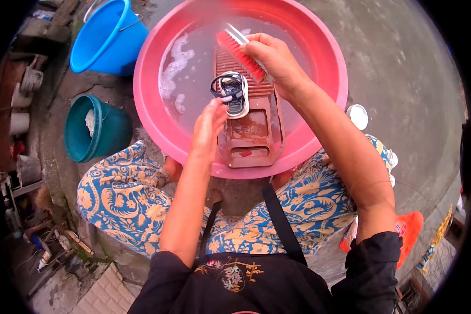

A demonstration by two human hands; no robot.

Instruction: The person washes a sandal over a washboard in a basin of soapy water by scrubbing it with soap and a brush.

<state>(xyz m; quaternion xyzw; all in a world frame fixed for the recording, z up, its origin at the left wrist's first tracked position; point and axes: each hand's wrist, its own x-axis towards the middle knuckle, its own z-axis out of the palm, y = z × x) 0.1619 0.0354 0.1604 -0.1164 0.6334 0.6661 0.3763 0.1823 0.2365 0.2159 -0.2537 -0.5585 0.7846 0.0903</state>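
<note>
A small dark sandal with a white sole [237, 104] lies on a brown washboard [250, 125], which stands in a pink basin [335, 78] of soapy water. My right hand [275, 57] is closed round a brush with a white back and red bristles [242, 55], held above the ribbed part of the washboard. At the near left of the sandal is my left hand [210, 123], its fingertips by the strap. Its fingers are stretched out; whether they touch the sandal is unclear.
A blue bucket [102, 39] and a green bucket [81, 128] with something white inside stand left of the basin. To the right are a white round container [357, 116] and a red-orange bag [411, 233]. Patterned trousers [125, 196] cover the bent legs at the near rim.
</note>
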